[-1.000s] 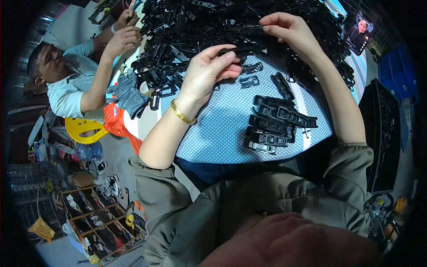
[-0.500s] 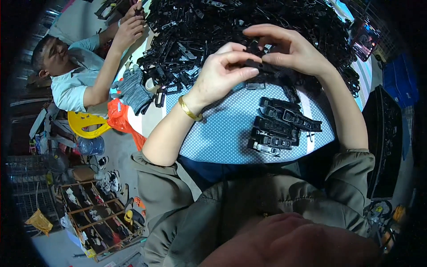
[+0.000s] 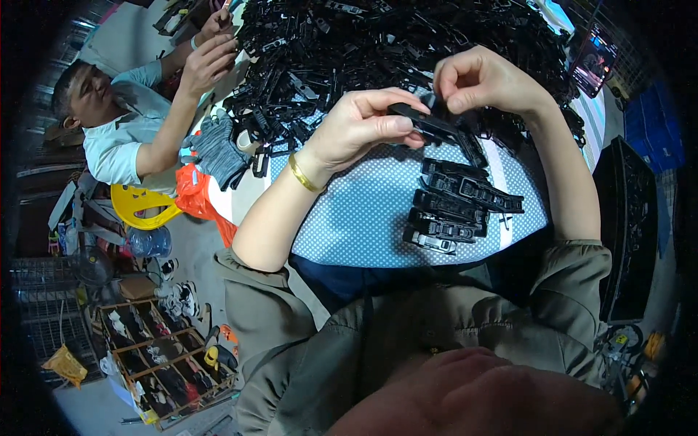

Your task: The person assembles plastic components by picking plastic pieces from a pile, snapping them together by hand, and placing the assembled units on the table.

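My left hand [image 3: 360,127], with a gold bangle on its wrist, pinches a long black plastic part [image 3: 429,122] between thumb and fingers above the table. Just up and to the right of that part is my right hand [image 3: 491,81], its thumb and fingertips brought together. Whatever it may hold is too small or dark to make out. Beneath both hands, a blue cloth with white dots [image 3: 356,211] covers the near table. Several similar black plastic parts [image 3: 451,207] lie side by side on it, right of the middle.
A big heap of black plastic pieces [image 3: 349,43] covers the far table. Grey gloves [image 3: 218,149] and a tape roll [image 3: 246,139] lie at left, beside a red plastic bag [image 3: 193,192]. A co-worker [image 3: 131,120] handles something there. A lit screen [image 3: 595,62] stands at right.
My right hand has drawn away from the black plastic part, up and to the right, its fingers closing together. The part stays in my left hand and now shows more of its length.
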The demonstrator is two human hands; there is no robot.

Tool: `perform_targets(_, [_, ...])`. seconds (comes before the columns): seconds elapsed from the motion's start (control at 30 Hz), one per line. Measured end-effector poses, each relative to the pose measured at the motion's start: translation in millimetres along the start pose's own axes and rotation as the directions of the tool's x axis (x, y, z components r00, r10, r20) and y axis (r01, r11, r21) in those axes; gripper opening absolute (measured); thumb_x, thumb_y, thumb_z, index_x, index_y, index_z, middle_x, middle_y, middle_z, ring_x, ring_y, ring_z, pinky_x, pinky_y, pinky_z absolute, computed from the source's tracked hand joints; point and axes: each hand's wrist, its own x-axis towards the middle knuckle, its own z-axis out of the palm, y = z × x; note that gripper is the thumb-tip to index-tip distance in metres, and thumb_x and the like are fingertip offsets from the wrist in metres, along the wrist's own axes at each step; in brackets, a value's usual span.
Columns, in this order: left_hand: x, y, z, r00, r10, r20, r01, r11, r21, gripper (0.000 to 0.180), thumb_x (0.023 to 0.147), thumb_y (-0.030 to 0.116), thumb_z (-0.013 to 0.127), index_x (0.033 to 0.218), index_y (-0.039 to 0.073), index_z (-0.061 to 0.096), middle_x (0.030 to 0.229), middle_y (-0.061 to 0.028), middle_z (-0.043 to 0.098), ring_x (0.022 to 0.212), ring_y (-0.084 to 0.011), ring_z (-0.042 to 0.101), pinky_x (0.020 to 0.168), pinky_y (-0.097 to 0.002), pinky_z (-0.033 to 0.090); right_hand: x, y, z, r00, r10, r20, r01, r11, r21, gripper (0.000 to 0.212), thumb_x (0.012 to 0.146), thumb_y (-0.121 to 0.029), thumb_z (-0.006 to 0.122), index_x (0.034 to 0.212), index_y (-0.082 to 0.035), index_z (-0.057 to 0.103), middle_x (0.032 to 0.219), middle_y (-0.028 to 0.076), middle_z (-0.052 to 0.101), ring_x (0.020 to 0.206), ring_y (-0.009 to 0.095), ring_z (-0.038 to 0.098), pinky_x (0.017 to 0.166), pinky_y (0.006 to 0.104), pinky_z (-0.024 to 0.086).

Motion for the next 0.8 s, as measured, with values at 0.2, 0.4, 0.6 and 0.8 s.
perform_targets(0.2, [5,1,-2,0.939,0.307,-0.153,-0.156,0.779,0.607,0.024,0.077,0.012,0.063,0.098,0.002,0.063,0.125,-0.0087,0.043,0.095,-0.0123,0.052,0.08,-0.0243,0.042,6,12,3,0.85,-0.327,-0.413,0.017,0.8,-0.599,0.018,0.075,-0.019,0.067,0.071,-0.003,0.059,0.076,-0.001,0.055,0.064,0.007,0.05,0.057,0.0197,0.041])
perform_targets(0.4, [4,-2,-3,0.915,0.358,-0.186,-0.115,0.674,0.73,0.022,0.076,0.013,0.065,0.096,0.005,0.065,0.117,-0.0076,0.049,0.088,-0.0087,0.053,0.074,-0.0216,0.044,9,13,8,0.858,0.173,-0.484,-0.24,0.967,-0.08,0.028,0.077,-0.033,0.066,0.077,-0.006,0.061,0.071,-0.002,0.055,0.064,0.005,0.049,0.057,0.0194,0.042])
perform_targets(0.6, [4,-4,7,0.845,0.279,-0.456,-0.003,0.855,0.518,0.025,0.08,0.006,0.059,0.105,0.0,0.059,0.086,-0.0044,0.061,0.071,-0.0095,0.058,0.067,-0.0193,0.048,6,-2,22,0.821,0.288,-0.493,-0.189,0.952,0.242,0.028,0.078,-0.034,0.065,0.074,-0.007,0.059,0.063,-0.004,0.052,0.056,0.005,0.05,0.055,0.0175,0.043])
perform_targets(0.8, [10,-17,6,0.757,0.508,-0.411,-0.147,0.746,0.65,0.033,0.08,-0.005,0.052,0.111,0.003,0.056,0.088,-0.008,0.065,0.074,-0.0106,0.062,0.065,-0.0206,0.05,9,-2,46,0.761,0.147,-0.632,-0.212,0.977,-0.028,0.025,0.076,-0.029,0.067,0.077,-0.004,0.063,0.065,-0.002,0.057,0.055,0.005,0.051,0.052,0.0176,0.04])
